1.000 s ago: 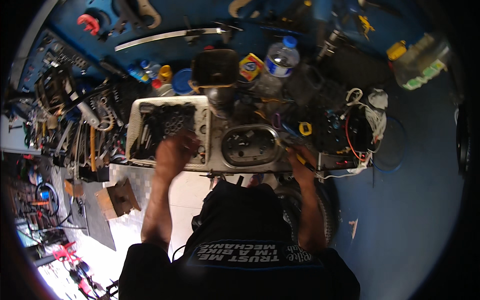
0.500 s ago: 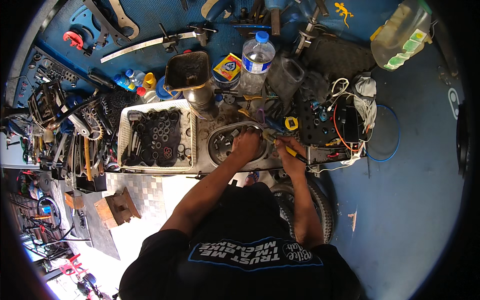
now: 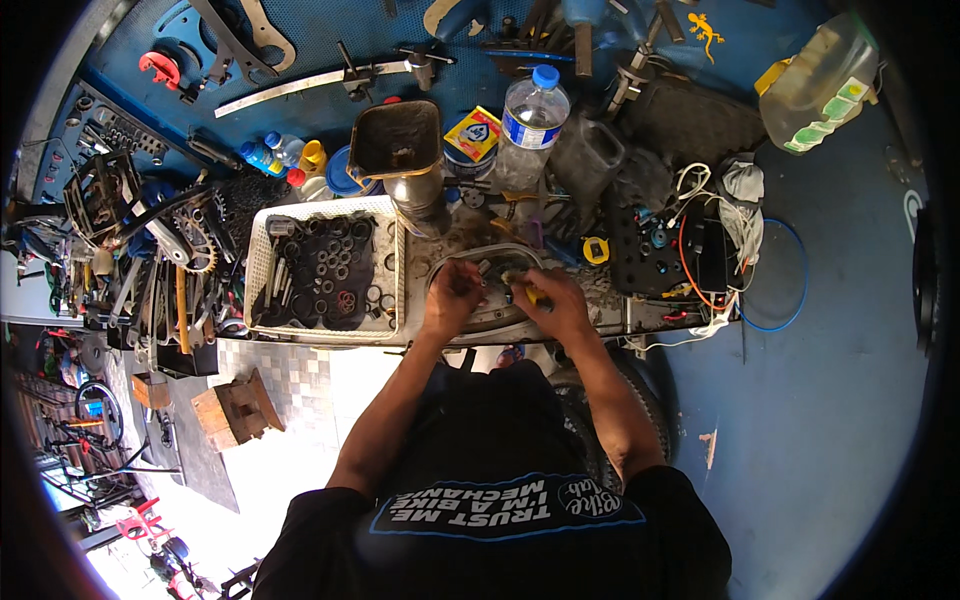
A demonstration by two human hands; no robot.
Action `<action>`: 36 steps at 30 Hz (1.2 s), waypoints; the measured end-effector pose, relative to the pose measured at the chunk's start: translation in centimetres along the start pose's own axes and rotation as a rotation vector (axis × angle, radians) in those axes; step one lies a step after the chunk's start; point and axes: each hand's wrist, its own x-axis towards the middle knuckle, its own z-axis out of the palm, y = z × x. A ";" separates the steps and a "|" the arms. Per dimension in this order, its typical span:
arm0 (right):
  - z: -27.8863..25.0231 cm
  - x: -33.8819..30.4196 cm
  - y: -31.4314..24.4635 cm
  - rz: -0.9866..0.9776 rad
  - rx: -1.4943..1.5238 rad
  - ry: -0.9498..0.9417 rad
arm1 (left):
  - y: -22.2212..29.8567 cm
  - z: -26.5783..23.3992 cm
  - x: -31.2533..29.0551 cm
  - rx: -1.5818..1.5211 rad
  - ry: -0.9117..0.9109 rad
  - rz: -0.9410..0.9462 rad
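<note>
An oval metal tray [image 3: 497, 331] with small metal parts in it lies near the bench's front edge. My left hand [image 3: 452, 297] is over its left side, fingers curled inward; what they hold, if anything, is too small to make out. A small grey metal piece [image 3: 484, 268] shows beside those fingertips. On the right side of the tray, my right hand [image 3: 555, 303] is closed around a tool with a yellow handle [image 3: 537, 297], its working end pointing toward the left hand. Most of the handle is hidden by the fingers.
A white plastic basket [image 3: 399, 270] of rings and bearings stands left. Behind are a cut-open container [image 3: 396, 140], a water bottle [image 3: 533, 125] and a yellow tape measure [image 3: 596, 250]. Cables [image 3: 740, 215] lie right; bicycle parts [image 3: 165, 240] crowd the far left.
My left hand has drawn back leftward out of the tray's middle. My right hand has moved left over the tray with the yellow-handled tool. The view has shifted slightly.
</note>
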 end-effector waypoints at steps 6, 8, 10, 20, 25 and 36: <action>0.5 0.5 -2.6 0.207 0.503 -0.083 | -1.6 0.3 -0.1 0.213 0.036 0.247; 0.5 0.7 -2.5 0.222 0.494 -0.025 | -1.9 0.1 -0.6 -0.061 -0.004 0.013; 0.5 0.4 -2.9 0.278 0.478 -0.035 | -1.9 -0.1 -0.5 -0.034 0.014 0.067; 1.1 -0.3 -2.8 0.148 0.373 0.078 | -0.3 -0.9 -1.0 0.117 0.076 0.134; 1.0 -0.8 -2.5 0.236 0.408 -0.030 | -0.2 -1.0 -1.1 0.417 0.127 0.334; -1.4 -2.8 0.6 0.208 0.219 0.160 | 13.1 2.8 -2.5 0.716 -0.149 0.559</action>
